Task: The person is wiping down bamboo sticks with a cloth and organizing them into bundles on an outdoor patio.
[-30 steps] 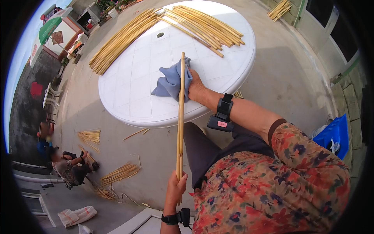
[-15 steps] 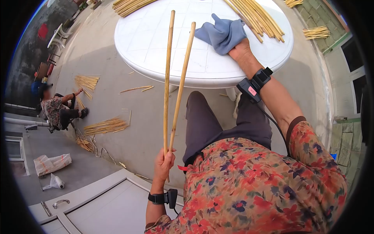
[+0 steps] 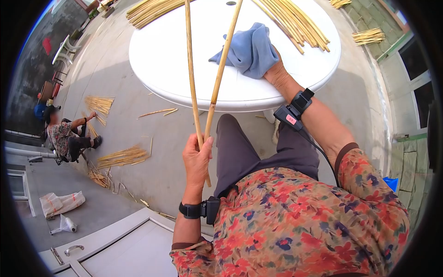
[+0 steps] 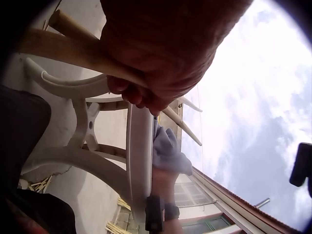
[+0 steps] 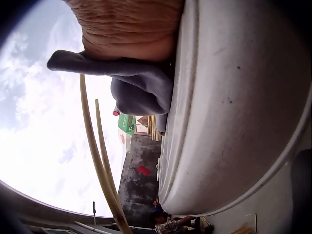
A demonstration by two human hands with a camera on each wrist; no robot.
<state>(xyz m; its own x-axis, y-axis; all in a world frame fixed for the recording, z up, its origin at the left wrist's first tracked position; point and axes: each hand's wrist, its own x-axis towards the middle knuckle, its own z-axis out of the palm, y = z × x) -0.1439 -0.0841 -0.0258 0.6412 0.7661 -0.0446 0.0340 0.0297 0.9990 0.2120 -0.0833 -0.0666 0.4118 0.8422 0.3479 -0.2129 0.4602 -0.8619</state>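
Bright daylight | tabletop [image 3: 161, 60] washed out | sky [image 4: 248, 73] glaring | fisheye bowing, black corners

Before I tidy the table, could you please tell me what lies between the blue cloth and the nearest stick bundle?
The head view shows only bare white tabletop between the blue cloth and the stick bundle.

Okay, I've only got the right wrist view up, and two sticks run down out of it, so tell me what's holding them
Observer: The person's left hand grips both sticks, as the head view shows.
Operator: I see one bundle past the cloth. Is another on the table?
Observer: Yes, a second bundle lies on it, farther out and to the right of the cloth.
Operator: Any marking on the right wrist device?
Observer: It bears a pink label; the writing is too small to read.
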